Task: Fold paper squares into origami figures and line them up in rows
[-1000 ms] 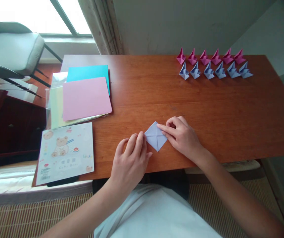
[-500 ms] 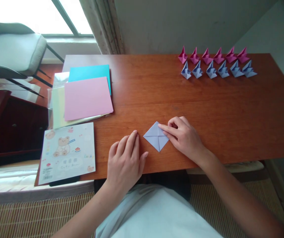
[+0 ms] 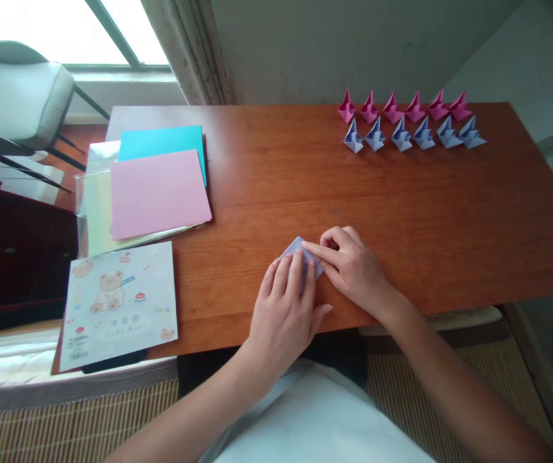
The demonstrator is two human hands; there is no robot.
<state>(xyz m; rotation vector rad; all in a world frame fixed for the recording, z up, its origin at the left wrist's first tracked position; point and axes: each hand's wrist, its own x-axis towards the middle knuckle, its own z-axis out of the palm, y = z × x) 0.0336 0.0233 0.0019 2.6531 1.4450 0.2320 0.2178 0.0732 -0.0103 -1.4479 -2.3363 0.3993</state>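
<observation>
Lying outstretched, L hand [image 3: 283, 315] part-covers pale-lilac folded-paper diamond [image 3: 294, 245] on brown wood tabletop [image 3: 267, 186]; R hand [image 3: 358, 273], half-curled, touches its R edge, grip unclear.

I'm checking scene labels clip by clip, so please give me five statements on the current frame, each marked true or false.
1. The left hand lies over part of the folded lavender paper. True.
2. The right hand is clear of that paper. False: it touches the paper near its far corner.
3. Six pink figures stand in a row. True.
4. The lavender figures are behind the pink ones. False: they stand in front, nearer the person.
5. The blue sheet covers the pink sheet. False: the pink one lies on top.
</observation>
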